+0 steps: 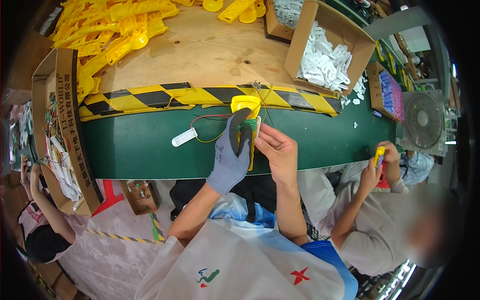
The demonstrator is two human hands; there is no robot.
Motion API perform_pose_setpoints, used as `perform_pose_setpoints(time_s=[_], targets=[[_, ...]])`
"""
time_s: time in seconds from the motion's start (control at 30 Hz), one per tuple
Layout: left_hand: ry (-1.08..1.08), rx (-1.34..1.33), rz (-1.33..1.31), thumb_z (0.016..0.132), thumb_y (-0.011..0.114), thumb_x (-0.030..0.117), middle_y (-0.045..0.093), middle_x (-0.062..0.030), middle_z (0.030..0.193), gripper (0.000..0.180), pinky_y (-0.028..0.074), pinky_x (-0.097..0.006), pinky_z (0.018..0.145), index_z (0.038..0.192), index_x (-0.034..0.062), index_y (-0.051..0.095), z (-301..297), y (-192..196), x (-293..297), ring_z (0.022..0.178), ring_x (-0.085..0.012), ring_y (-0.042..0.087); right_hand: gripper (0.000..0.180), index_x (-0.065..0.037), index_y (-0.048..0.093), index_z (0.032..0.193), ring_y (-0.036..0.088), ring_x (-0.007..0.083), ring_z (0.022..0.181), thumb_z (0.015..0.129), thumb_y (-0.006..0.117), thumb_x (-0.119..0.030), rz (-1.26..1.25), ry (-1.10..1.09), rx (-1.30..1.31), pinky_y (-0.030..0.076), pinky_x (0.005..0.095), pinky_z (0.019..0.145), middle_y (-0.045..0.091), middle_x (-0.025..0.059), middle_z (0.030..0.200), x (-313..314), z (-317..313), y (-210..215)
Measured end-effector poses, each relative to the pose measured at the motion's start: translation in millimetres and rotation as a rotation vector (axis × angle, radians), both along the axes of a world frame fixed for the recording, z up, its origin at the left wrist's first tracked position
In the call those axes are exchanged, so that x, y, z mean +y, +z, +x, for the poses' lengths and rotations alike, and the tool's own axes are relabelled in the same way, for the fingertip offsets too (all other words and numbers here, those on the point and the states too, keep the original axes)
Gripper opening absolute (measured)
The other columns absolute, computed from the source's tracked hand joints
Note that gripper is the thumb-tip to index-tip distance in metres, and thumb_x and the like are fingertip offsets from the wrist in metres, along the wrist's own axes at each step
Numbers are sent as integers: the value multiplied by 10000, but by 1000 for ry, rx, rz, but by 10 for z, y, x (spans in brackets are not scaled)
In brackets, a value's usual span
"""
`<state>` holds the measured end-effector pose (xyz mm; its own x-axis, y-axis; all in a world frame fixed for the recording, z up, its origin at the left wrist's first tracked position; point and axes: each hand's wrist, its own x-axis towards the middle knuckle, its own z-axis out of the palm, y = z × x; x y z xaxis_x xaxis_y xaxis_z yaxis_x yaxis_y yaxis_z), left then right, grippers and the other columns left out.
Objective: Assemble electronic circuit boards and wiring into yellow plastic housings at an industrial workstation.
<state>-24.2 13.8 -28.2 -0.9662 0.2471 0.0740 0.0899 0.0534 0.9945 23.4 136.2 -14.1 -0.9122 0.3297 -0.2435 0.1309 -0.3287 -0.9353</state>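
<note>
My left hand (pixel 226 159), in a grey-blue glove, is closed around a yellow plastic housing (pixel 245 103) held upright above the green table. Inside the housing, a small green circuit board (pixel 247 124) shows beside the gloved thumb and finger. My bare right hand (pixel 281 154) pinches a thin white plastic piece (pixel 257 128) against the housing's right side; fingers partly hide it. Red, yellow and black wires run from the housing. On the left they reach a white oblong part (pixel 184 137) lying on the table.
Yellow housings (pixel 107 35) pile up on the wooden board (pixel 200 55), edged with black-yellow tape (pixel 165 96). A cardboard box (pixel 75 135) of wired parts stands left, another box (pixel 295 50) with white pieces (pixel 327 57) at back right. A co-worker (pixel 370 220) sits right, near a fan (pixel 423 120).
</note>
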Motion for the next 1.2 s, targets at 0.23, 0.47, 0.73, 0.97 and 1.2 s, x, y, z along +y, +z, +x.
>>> perform_pose_setpoints(time_s=[0.23,0.47,0.73,0.97,1.2], targets=[[-37,36,-15,952,519,118,626,-222,1101,315,502,-405,853,1251,17,516,7,-12,-1,1014,-372,630,436,52,592,1274,670,148,972,849,689,70,83,139,49,541,269,886,698,152,1081,154,-33,14],[-57,35,-7,916,540,67,617,-221,1074,317,504,-408,823,1228,14,517,12,-46,1,976,-390,622,482,-5,600,1296,680,148,941,829,694,67,256,267,-63,561,266,828,680,141,1142,254,-74,198],[-67,61,31,912,528,1,625,-190,1066,296,501,-357,818,1209,-6,520,-9,-97,-14,940,-279,630,423,-2,600,1290,666,131,895,873,650,49,528,253,68,556,249,786,672,119,1141,135,-58,144],[-64,84,28,900,547,49,591,-210,1025,286,494,-397,779,1181,-4,528,15,-90,-23,902,-361,607,360,0,608,1282,634,110,930,922,610,26,459,141,114,540,231,781,611,102,1193,40,2,69],[-88,133,15,865,571,41,586,-218,1037,328,487,-421,778,1188,1,531,-27,-141,-9,905,-385,599,337,27,621,1246,642,141,922,909,608,38,525,122,129,536,247,779,606,127,1180,19,-31,73]])
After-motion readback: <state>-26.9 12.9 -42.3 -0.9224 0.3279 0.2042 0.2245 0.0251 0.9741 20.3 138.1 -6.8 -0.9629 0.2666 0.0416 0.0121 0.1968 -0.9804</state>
